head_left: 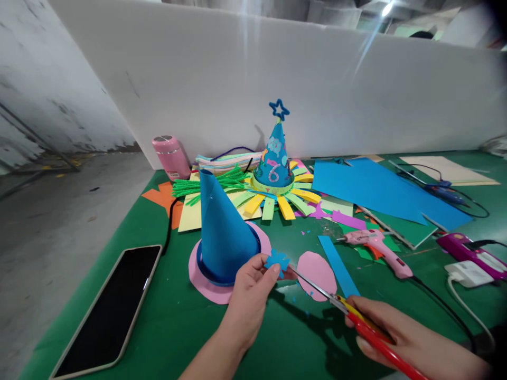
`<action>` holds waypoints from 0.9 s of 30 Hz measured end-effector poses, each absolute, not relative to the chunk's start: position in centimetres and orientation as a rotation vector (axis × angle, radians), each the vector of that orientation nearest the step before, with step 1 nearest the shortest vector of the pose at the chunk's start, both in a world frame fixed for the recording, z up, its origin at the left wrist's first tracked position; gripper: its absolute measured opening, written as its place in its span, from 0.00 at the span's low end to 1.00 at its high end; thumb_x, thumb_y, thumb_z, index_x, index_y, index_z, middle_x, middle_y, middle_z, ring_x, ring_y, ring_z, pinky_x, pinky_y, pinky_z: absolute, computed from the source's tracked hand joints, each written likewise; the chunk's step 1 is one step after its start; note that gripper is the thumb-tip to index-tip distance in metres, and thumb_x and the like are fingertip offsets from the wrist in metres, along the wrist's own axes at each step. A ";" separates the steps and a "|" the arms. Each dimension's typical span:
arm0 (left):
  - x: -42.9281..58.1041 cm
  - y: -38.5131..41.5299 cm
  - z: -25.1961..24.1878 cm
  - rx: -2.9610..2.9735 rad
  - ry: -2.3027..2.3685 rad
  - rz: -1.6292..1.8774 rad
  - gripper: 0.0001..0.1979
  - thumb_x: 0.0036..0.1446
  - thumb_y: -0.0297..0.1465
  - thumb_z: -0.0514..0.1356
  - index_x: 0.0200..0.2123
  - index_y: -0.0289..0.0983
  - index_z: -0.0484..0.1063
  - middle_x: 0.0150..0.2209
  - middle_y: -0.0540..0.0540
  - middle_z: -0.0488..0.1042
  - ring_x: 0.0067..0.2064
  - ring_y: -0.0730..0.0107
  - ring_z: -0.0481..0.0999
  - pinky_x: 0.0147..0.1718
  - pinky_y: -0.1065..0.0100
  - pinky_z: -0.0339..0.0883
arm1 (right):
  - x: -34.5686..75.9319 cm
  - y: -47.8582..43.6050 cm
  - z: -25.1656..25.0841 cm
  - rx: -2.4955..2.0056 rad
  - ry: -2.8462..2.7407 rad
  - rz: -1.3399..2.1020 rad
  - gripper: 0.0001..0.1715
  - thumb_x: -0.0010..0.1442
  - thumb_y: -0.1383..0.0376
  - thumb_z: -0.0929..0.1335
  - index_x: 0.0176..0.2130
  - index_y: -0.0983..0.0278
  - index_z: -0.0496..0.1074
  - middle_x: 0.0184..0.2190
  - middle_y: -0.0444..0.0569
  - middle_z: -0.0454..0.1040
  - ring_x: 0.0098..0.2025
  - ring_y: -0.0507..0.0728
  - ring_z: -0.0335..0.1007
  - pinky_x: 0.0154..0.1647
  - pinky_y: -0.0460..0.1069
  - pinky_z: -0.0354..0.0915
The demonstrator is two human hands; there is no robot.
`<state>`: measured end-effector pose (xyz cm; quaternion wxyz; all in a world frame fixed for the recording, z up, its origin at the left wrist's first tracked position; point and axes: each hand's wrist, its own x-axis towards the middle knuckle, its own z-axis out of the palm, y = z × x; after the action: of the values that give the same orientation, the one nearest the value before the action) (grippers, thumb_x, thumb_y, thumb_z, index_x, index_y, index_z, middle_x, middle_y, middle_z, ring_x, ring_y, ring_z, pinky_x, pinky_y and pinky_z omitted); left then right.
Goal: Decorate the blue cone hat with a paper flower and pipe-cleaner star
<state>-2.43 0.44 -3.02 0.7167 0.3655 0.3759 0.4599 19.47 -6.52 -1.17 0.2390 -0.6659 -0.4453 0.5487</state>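
Right hand [412, 335] grips red-handled scissors [363, 327]; left hand [251, 290] pinches blue cutout [276, 260]

Landmark: plain blue cone hat [222, 232] with a pink brim [199, 287], standing upright on the green table [293, 343]. Right hand is in front and well right of the hat, fingers wrapped on the scissor handles; the blades point toward the left hand. Left hand sits at the hat's front right, cutout between thumb and fingers, scissor tip at its edge; cannot tell if it cuts in. Pink oval [317, 268] is right of the hat, partly under the blades, with a blue strip [335, 261] just beyond. Pink glue gun [376, 245] lies farther right. Phone [113, 306] is left of the hat, green pipe cleaners [232, 179] just behind, star-topped decorated hat [273, 158] behind right.
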 end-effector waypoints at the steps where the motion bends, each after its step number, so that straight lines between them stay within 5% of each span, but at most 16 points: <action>1: -2.5 0.5 -2.9 0.813 0.835 1.016 0.04 0.51 0.29 0.56 0.27 0.35 0.69 0.29 0.46 0.76 0.34 0.68 0.73 0.39 0.65 0.61 | 19.3 -6.6 -1.3 -1.808 -1.217 1.489 0.19 0.38 0.59 0.71 0.35 0.57 0.76 0.32 0.52 0.77 0.34 0.62 0.71 0.32 0.48 0.68; 8: -2.6 0.7 -2.5 0.807 0.758 1.000 0.03 0.52 0.27 0.55 0.27 0.34 0.67 0.27 0.47 0.75 0.32 0.69 0.74 0.36 0.67 0.62 | 18.8 -7.8 -2.8 -1.803 -1.193 1.311 0.16 0.37 0.61 0.70 0.32 0.59 0.75 0.22 0.46 0.72 0.21 0.53 0.64 0.19 0.44 0.62; 16: -2.8 0.7 -2.9 0.851 0.760 0.960 0.03 0.53 0.27 0.55 0.28 0.34 0.67 0.27 0.46 0.76 0.33 0.68 0.73 0.38 0.66 0.61 | 19.8 -6.1 -0.5 -1.782 -1.440 1.731 0.19 0.45 0.55 0.68 0.36 0.62 0.72 0.29 0.46 0.69 0.30 0.53 0.65 0.30 0.43 0.63; 27: -2.7 0.8 -2.5 0.755 0.758 0.911 0.02 0.49 0.26 0.57 0.27 0.34 0.68 0.25 0.48 0.75 0.28 0.72 0.72 0.33 0.69 0.59 | 20.0 -5.8 -0.8 -1.660 -1.417 1.921 0.18 0.47 0.54 0.68 0.36 0.62 0.70 0.25 0.43 0.64 0.23 0.48 0.59 0.24 0.41 0.61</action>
<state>-2.70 0.81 -2.52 0.7633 0.3472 0.3484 0.4190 20.02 -5.78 -0.78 0.1169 -0.5670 -0.4841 0.6561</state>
